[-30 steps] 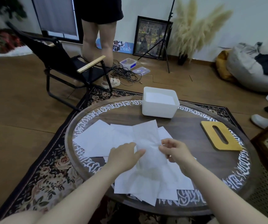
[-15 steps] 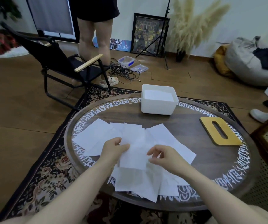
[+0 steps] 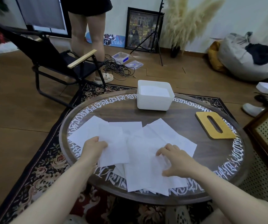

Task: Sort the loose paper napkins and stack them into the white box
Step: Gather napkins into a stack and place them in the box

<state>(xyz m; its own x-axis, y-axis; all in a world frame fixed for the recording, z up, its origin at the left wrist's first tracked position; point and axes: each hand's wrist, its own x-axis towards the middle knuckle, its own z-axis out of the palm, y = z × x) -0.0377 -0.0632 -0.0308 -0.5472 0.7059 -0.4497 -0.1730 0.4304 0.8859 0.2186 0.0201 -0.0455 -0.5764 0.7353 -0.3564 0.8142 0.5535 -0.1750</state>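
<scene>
- While most of the sorting is yet to do, you have the white box (image 3: 155,101) standing open at the far side of the round table (image 3: 186,126), white sheets already lying inside it.
- Loose paper napkins (image 3: 130,143): many, spread overlapping on your side of the box, well apart from it.
- Your left hand (image 3: 94,147): pinches the edge of one napkin.
- Your right hand (image 3: 176,159): fingers spread and bent over the pile; whether it grips a sheet you cannot tell.
- Wooden slotted lid (image 3: 215,126): right of the box, off it.
- Judgement: early stage; nearly the whole spread remains to gather, square up and stack.
</scene>
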